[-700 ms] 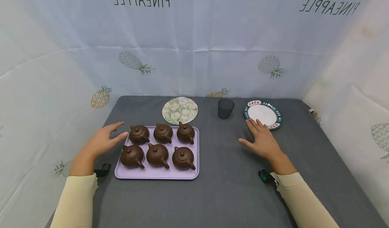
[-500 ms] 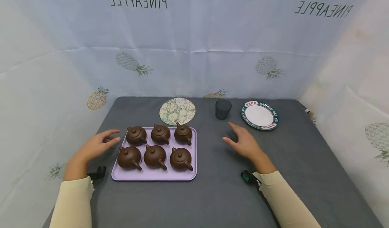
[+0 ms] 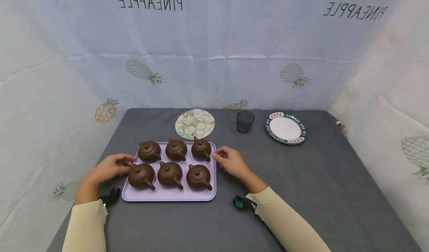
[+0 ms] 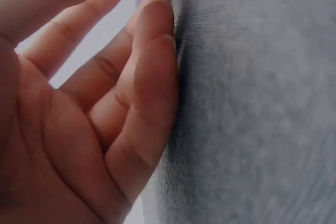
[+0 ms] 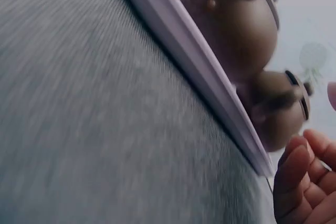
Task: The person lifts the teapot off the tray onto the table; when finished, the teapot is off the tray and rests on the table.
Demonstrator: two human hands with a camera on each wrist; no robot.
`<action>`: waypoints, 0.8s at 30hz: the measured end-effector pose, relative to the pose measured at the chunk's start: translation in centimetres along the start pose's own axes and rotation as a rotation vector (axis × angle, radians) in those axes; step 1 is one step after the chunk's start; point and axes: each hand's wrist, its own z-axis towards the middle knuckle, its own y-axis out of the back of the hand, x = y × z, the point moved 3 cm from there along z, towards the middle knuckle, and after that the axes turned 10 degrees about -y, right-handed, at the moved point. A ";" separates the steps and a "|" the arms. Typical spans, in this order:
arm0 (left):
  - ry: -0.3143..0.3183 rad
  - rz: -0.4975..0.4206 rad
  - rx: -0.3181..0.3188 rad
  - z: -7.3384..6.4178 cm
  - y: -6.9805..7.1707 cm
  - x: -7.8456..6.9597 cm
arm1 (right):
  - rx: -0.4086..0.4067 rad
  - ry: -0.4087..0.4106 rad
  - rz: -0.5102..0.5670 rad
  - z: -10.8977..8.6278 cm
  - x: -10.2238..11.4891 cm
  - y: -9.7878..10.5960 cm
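A: Left hand (image 3: pixel 108 168) status?
B: Fingers curled, tips at the lilac tray's (image 3: pixel 169 196) left edge. Right hand (image 3: pixel 234 163) half-curled just beside the tray's right edge. Can't tell if either grips.
A: Tray?
B: On the table (image 3: pixel 301 177), carrying six brown teapots (image 3: pixel 169 173), two rows of three.
A: Rest?
B: Round floral mat (image 3: pixel 195 123) just behind tray. Dark tumbler (image 3: pixel 245 121) behind and right of tray, green-rimmed plate (image 3: pixel 285 128) farther right.

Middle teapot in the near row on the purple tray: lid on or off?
On. In the head view, the round lid sits on top of the teapot, knob up.
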 end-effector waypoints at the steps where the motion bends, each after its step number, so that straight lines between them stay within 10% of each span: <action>1: -0.009 0.018 -0.009 0.0 -0.1 0.0 | 0.002 0.001 -0.008 0.1 0.1 -0.2; 10: -0.041 0.071 -0.040 0.3 -0.6 0.8 | -0.013 0.040 -0.067 0.6 0.8 -1.5; 24: -0.048 0.066 -0.067 -0.2 -0.4 1.7 | 0.046 0.084 0.208 -0.2 1.7 -2.1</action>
